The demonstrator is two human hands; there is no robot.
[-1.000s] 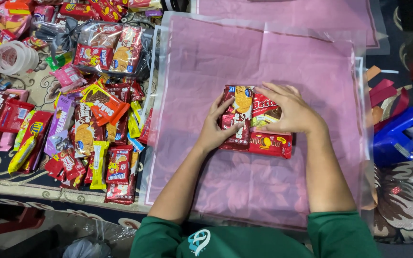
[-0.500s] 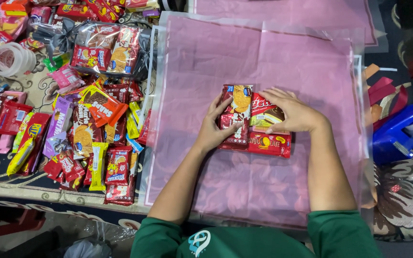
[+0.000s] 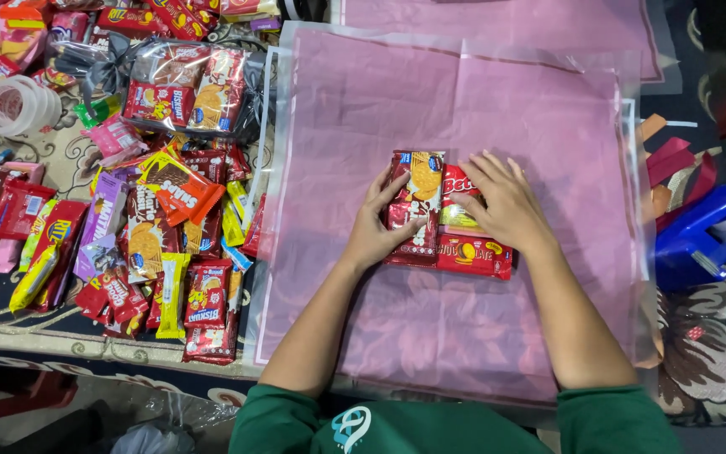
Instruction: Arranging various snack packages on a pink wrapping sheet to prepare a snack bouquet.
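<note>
1. Patterned carpet (image 3: 10, 328) runs along the near left edge, and a big pink sheet under clear plastic wrap (image 3: 481, 336) covers most of the middle, reaching from the near edge up to the far side.

2. Small stack of snack packs (image 3: 443, 219) sits roughly in the middle of that sheet: a red biscuit pack with a round cookie picture standing lengthwise on the left, and red bars lying across on the right.

3. Left hand (image 3: 377, 231) is cupped against the left side of the stack, fingers curled onto the biscuit pack, thumb tucked by its near edge. Not a full grab, more of a squeeze from the side.

4. Right hand (image 3: 504, 203) lies palm down on the right part of the stack, fingers spread and pointing toward the far left, pressing flat.

5. What could go wrong, I reckon: the packs are glossy and loosely piled, so uneven pressure could make one slide out of line. The plastic looks slick too (it's already wrinkly near the edges), so the whole bundle might skate or bunch the sheet.

6. Off to the left, a heap of loose snacks (image 3: 153, 244) lies just beside the sheet's edge, and a blue tape dispenser (image 3: 707, 235) sits at the right.
</note>
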